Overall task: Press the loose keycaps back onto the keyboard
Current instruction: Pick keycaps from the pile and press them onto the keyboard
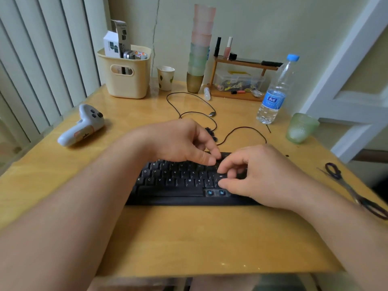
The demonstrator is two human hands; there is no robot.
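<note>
Black keyboard (178,181) sits mid-table (189,238), w/ two bare blue switches (215,193) right of spacebar. R hand (258,177) pinches the Alt keycap (220,176) btwn thumb & fingers, just above those gaps, prob. lining it up for seating. L hand (178,141), fingers curled, grasps nothing visible; index tip rests on upper keys, likely steadying board. More loose caps (211,133) behind keyboard, near cable (195,106).

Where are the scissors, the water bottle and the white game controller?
scissors (354,191): head view, on the blades near the pivot.
water bottle (274,100): head view, on its blue label.
white game controller (84,127): head view, on its body.
</note>
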